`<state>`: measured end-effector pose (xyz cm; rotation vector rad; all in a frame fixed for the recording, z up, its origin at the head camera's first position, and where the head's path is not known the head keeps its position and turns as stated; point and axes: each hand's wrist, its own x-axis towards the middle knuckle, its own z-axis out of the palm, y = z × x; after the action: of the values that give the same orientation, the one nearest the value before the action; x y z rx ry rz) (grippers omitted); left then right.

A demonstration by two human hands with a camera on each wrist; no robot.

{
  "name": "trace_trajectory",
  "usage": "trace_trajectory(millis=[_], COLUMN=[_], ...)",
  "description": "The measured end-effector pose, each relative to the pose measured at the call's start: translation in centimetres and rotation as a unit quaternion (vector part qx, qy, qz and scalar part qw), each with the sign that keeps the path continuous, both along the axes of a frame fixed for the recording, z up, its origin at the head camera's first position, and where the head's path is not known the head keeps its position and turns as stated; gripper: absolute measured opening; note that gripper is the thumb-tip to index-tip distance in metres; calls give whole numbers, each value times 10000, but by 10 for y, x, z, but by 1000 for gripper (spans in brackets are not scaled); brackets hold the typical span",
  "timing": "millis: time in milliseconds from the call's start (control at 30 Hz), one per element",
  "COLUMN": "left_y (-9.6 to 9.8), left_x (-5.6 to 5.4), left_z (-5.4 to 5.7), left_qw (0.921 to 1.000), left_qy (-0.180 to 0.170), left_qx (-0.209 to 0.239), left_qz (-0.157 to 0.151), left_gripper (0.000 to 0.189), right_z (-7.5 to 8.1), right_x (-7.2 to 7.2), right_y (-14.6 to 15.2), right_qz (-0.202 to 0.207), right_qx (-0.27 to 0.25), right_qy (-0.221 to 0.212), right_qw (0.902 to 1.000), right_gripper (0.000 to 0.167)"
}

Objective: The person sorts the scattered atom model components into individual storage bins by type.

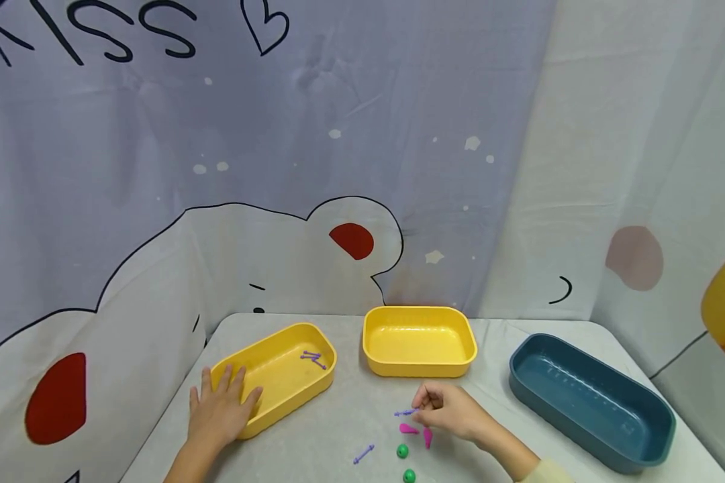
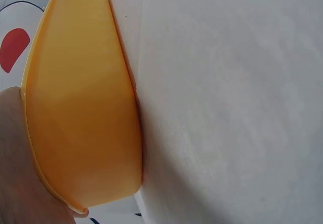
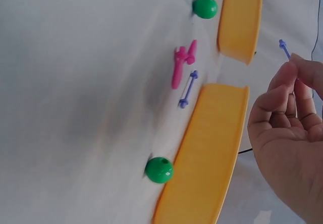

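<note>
My right hand [image 1: 450, 410] pinches a small purple stick with knobbed ends [image 3: 283, 47] between thumb and fingertips. In the head view it is over the near middle of the table, close to two pink teardrop-shaped pieces [image 1: 427, 438]. Another purple stick [image 3: 188, 89] lies beside the pink pieces [image 3: 179, 65] in the right wrist view. Two green beads [image 1: 402, 451] and a purple stick [image 1: 364, 454] lie nearer to me. With fingers spread, my left hand [image 1: 220, 410] rests on the near-left rim of a yellow tray [image 1: 290, 397]. Inside that tray's far end are several purple sticks [image 1: 314, 360].
A second yellow tray [image 1: 419, 369] stands at the back middle of the white-covered table. To the right is a long dark blue tray [image 1: 592, 436], set at an angle. Behind the table hangs a printed curtain [image 1: 248, 134].
</note>
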<state>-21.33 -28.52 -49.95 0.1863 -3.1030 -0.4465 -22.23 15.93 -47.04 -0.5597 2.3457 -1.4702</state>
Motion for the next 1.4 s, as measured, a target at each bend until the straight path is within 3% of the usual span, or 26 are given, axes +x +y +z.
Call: trace_trajectory(millis=[300,467,600,967,1400], left_y=[0,0,1,1,1], left_x=[1,2,2,3,3], left_z=[0,-1,0,1,0], left_qw=[10000,9999,9999,9999,10000], left_qy=[47,123,156,107,97], left_qx=[-7,0,21,-6,14], left_qz=[-13,-27,-30,-26,-3], left_gripper=[95,90,85,94,85], right_z=[3,8,11,16,16], right_x=[-6,-7,-10,-18,-30], right_y=[-15,-24,-31,-49,-69], right_qz=[-3,-16,-27,-110,-165], right_qx=[-261,-462,-419,-267,-288], right_qy=[117,106,171,423,598], right_qw=[9996,9989,9990,9987,9977], right_gripper=[12,14,13,14,11])
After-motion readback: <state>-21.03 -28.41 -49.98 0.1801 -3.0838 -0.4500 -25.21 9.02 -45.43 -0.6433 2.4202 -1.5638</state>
